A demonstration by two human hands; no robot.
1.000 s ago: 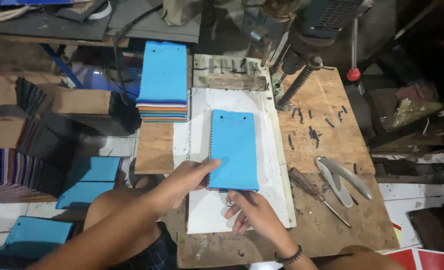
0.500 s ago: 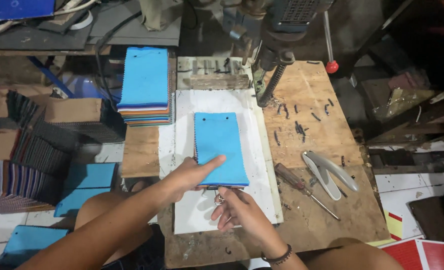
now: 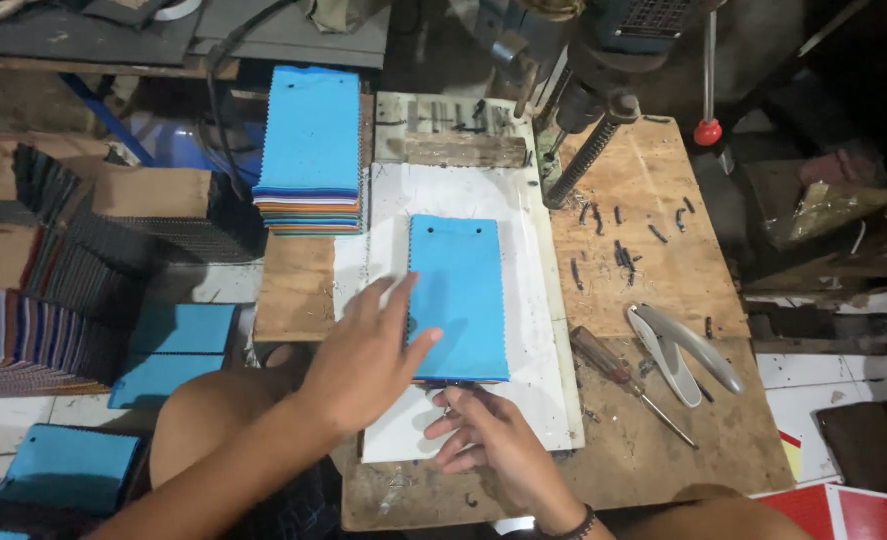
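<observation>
Left hand [image 3: 368,360] open, fingers spread flat against the left edge of a blue rectangular fabric swatch stack [image 3: 457,297] lying on a white sheet [image 3: 533,300] atop the worn plywood workbench [image 3: 663,250], right hand [image 3: 488,435] loosely curled, fingertips pinching its near bottom edge.

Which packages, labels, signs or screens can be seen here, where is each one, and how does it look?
Red and white board: bottom right corner beside the wooden table, flat, mostly cut off; possibly a sign.
Brown cardboard box: left of the table, behind dark fabric stacks, plain, rectangular.
No screens or labels can be made out. The left hand and right hand rest at the blue fabric swatch stack.
</observation>
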